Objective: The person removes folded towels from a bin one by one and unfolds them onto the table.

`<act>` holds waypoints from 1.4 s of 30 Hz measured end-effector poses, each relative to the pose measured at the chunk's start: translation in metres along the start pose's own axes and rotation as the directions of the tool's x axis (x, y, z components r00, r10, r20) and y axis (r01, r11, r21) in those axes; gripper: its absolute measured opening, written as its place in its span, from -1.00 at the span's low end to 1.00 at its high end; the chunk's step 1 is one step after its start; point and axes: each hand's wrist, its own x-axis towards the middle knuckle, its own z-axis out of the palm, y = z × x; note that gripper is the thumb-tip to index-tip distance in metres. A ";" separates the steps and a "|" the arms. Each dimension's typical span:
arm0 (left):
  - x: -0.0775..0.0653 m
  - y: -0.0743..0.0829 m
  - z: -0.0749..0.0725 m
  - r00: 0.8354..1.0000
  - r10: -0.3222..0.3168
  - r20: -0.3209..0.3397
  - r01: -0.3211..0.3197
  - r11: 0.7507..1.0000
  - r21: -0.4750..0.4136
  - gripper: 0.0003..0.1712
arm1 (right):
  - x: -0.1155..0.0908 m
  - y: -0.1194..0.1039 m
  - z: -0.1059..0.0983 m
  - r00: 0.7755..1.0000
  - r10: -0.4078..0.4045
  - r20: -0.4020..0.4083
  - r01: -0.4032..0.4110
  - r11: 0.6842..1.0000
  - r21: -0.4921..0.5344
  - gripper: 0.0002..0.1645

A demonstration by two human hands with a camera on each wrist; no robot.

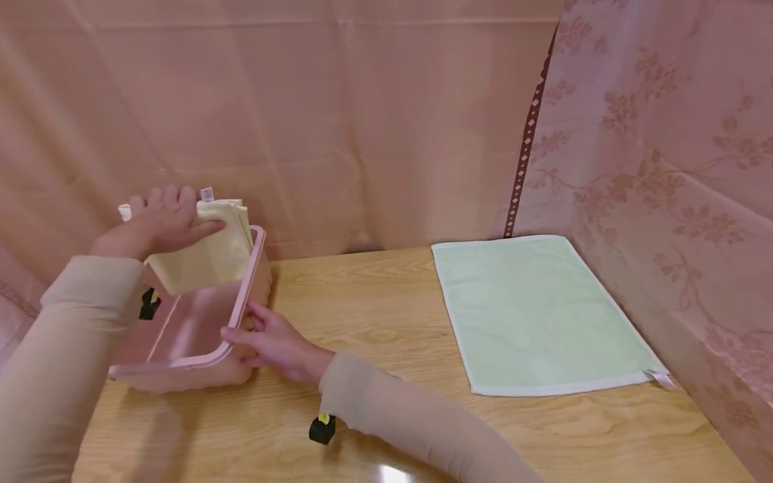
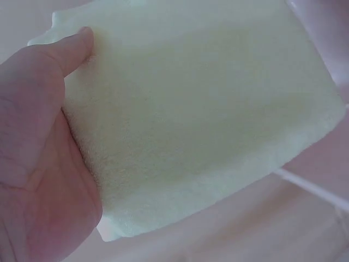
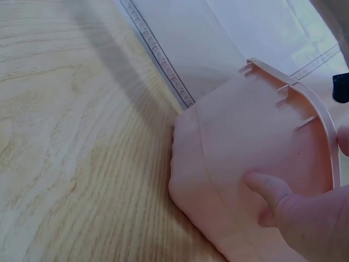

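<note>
My left hand grips a folded cream towel by its top edge, thumb on the near face and fingers over the back. In the left wrist view the towel shows a soft, fuzzy face and several layers are hard to tell apart. The towel stands upright, its lower part inside a pink plastic basket. On the basket's right wall, my right hand holds the rim, thumb over the edge and fingers against the outside. The right wrist view shows those fingers touching the basket's outer wall.
A pale green towel with white borders lies spread flat on the wooden table at the right. Pink curtains hang behind the table and along its right side. The basket stands near the table's left end.
</note>
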 end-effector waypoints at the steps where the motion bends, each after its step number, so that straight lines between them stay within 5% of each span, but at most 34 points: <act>1: -0.001 0.001 -0.004 1.000 0.003 -0.007 -0.003 1.000 0.005 -0.22 | 0.000 0.000 0.000 1.000 0.005 0.000 -0.005 1.000 0.000 -0.26; 11: -0.014 0.011 -0.053 0.987 0.054 -0.149 -0.043 0.996 0.079 -0.24 | 0.004 -0.033 -0.021 0.995 -0.033 -0.094 0.026 0.997 -0.071 -0.09; 20: -0.017 0.058 -0.084 0.967 0.153 -0.203 -0.144 0.988 0.057 -0.30 | -0.002 -0.090 -0.071 0.978 -0.205 -0.032 0.195 0.960 -0.200 -0.01; 28: -0.005 0.111 -0.073 0.960 0.215 -0.176 -0.226 0.973 -0.041 -0.38 | -0.017 -0.121 -0.121 0.943 -0.325 0.073 0.331 0.892 -0.309 0.00; 42: 0.036 0.170 -0.022 0.989 0.151 -0.004 -0.149 0.970 -0.192 -0.32 | -0.050 -0.123 -0.190 0.976 -0.204 -0.071 0.154 0.888 -0.433 -0.50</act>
